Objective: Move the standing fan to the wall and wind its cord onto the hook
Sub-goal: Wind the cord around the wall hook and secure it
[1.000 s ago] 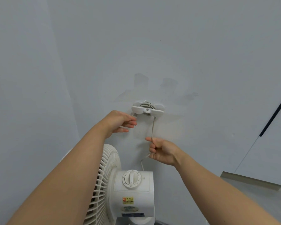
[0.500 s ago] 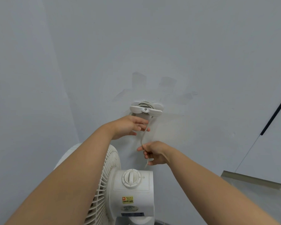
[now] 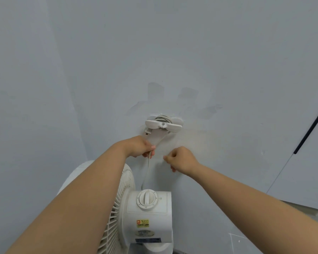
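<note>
Below the hook [image 3: 163, 123], the left hand [image 3: 141, 146] pinched the cord [image 3: 147, 167]; the right hand [image 3: 181, 159] was curled, holding nothing. The fan [image 3: 149, 215] bore an unreadable yellow label [image 3: 142, 223].

the pale wall [image 3: 209, 61] carries a white hook [image 3: 163, 124] wound with cord [image 3: 147, 169].

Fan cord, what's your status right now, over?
Left hand gripping cord below hook. Right hand closed, off cord. Several turns wound. Fan at wall. Nothing blocking.
</note>
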